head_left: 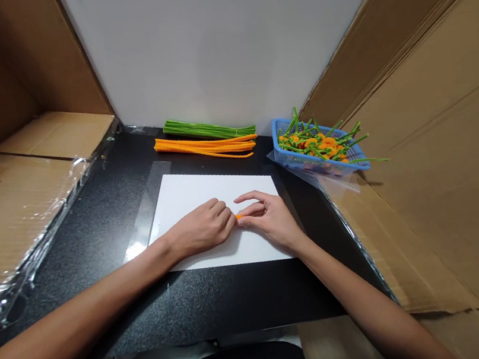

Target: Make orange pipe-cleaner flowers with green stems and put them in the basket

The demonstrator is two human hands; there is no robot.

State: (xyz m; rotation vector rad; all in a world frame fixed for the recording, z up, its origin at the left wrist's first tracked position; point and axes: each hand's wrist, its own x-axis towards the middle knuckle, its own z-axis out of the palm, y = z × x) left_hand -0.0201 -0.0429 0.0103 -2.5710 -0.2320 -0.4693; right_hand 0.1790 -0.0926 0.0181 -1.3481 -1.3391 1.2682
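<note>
Over a white sheet of paper (192, 194), my two hands meet at a small bit of orange pipe cleaner (239, 217). My left hand (210, 226) is closed in a fist around it, so most of the piece is hidden. From the other side, my right hand (272, 218) pinches the showing part between thumb and a finger, its index finger raised and curved. Behind the paper lie a bundle of orange pipe cleaners (202, 145) and a bundle of green pipe cleaners (207, 127), side by side.
A blue basket (278, 147) at the back right holds several green and orange pipe-cleaner shapes, some stems sticking out over its rim. Cardboard panels (439, 131) stand on the right and left of the black tabletop (93, 225). A white wall (237, 42) closes the back.
</note>
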